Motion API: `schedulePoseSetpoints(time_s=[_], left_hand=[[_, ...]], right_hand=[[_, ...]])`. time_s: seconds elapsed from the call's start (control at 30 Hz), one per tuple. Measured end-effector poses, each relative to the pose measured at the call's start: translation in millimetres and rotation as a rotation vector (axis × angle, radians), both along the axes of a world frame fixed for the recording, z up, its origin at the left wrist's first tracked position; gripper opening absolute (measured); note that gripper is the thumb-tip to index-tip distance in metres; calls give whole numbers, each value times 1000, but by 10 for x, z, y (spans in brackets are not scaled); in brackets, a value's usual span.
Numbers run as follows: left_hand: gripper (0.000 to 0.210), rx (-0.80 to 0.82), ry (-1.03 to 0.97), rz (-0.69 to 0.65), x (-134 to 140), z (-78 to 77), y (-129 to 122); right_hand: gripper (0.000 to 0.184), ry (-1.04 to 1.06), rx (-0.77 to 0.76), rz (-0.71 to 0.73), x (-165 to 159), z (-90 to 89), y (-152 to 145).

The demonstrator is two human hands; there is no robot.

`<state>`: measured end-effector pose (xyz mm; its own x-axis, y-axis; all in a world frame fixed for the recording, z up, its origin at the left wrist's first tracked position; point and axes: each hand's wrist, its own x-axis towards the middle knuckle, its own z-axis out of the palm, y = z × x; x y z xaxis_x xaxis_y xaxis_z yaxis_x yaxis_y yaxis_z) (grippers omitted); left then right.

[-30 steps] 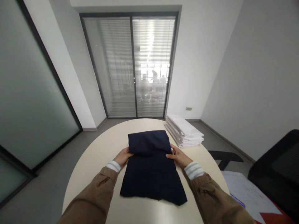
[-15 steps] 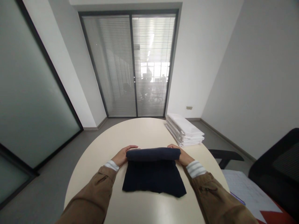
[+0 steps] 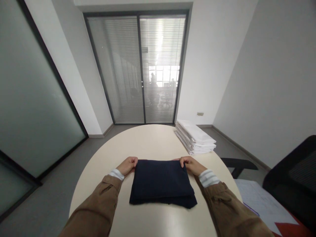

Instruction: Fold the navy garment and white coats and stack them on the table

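A dark navy cloth, folded into a flat rectangle, lies on the round cream table in front of me. My left hand pinches its far left corner between thumb and fingers. At the far right corner my right hand grips the cloth, thumb on top and fingers partly hidden beneath. The lower layer sticks out a little past the upper one along the near edge, most at the right.
A stack of folded white cloths sits at the table's far right edge. Beside the table on the right is a black chair, with papers and a purple pen near it. Glass doors with blinds stand behind.
The rolled far part of the cloth has come down toward me and now lies flat over the near part. Both hands have closed on the far corners.
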<state>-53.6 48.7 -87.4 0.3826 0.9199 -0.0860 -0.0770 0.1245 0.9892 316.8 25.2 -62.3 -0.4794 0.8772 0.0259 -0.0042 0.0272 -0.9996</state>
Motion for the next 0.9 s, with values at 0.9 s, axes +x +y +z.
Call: schedulePoseSetpoints(time_s=[0.9], left_hand=[[76,973,984,-280,791,339,-825]], right_hand=[[58,-754,547,-109,-741,353,-658]])
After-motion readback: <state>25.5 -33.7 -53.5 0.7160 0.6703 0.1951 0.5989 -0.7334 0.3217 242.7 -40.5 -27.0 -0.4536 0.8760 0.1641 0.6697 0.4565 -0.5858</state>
